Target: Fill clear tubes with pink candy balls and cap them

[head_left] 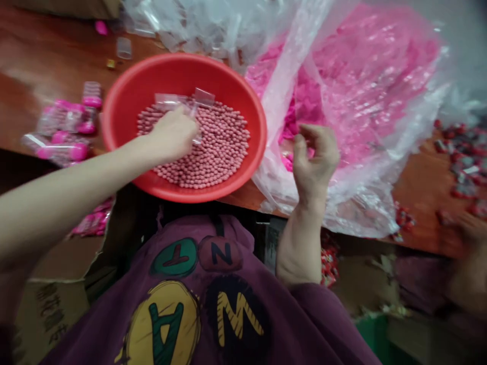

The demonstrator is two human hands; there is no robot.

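Note:
A red plastic bowl (125, 96) on the wooden table holds a heap of small pink beads (220, 147). My left hand (173, 134) reaches over the beads, its fingers closed on a small clear plastic bag (182, 100) held just above them. My right hand (314, 157) hovers at the mouth of a large clear plastic bag (357, 101) full of bright pink pieces; its fingers are curled in a loose pinch, and I cannot make out what they hold.
Filled small packets with pink pieces (64, 132) lie left of the bowl. Red items (462, 162) are scattered at the table's right end. Crumpled clear plastic (190, 23) lies behind the bowl. Cardboard boxes (49, 299) stand under the table's front edge.

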